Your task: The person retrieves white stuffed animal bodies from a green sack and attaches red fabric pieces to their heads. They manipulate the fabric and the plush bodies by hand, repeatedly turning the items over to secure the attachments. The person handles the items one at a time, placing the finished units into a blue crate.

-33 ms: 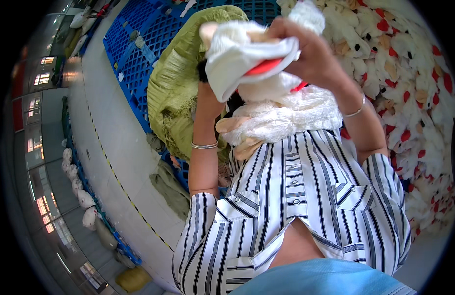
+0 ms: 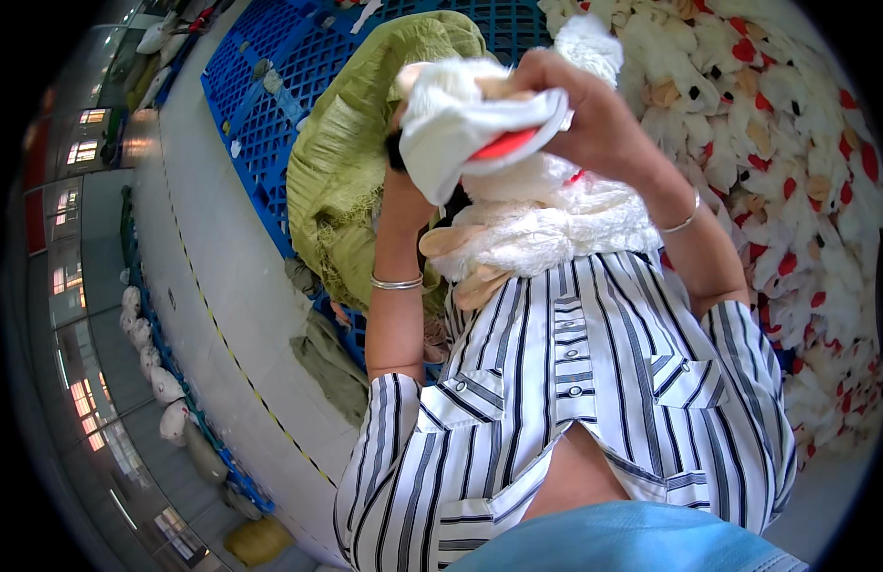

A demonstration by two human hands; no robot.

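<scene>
Raised before my chest is a limp white plush toy skin [image 2: 441, 124], with a smooth white cloth side, a red patch and pale beige pieces. My right hand [image 2: 580, 110] is closed on its upper right edge, fingers bent over the cloth. At its left end my left hand [image 2: 405, 186] grips it from behind; most of those fingers are hidden, and something black shows beside them. A fluffy white tuft [image 2: 589, 50] sticks up behind my right hand. Below my hands, against my striped shirt, lies more white plush [image 2: 546, 234] with beige ear-like flaps.
A green woven sack [image 2: 332, 172] bulges beside my left arm, on blue plastic pallets [image 2: 260, 105]. To the right lies a large heap of white plush skins [image 2: 766, 181] with red parts. On the left runs a pale floor [image 2: 203, 238] with a striped line; bundles lie beyond it.
My right hand has shifted slightly left and down, and the plush skin's right edge and the tuft have moved with it. My left hand has risen a little behind the cloth.
</scene>
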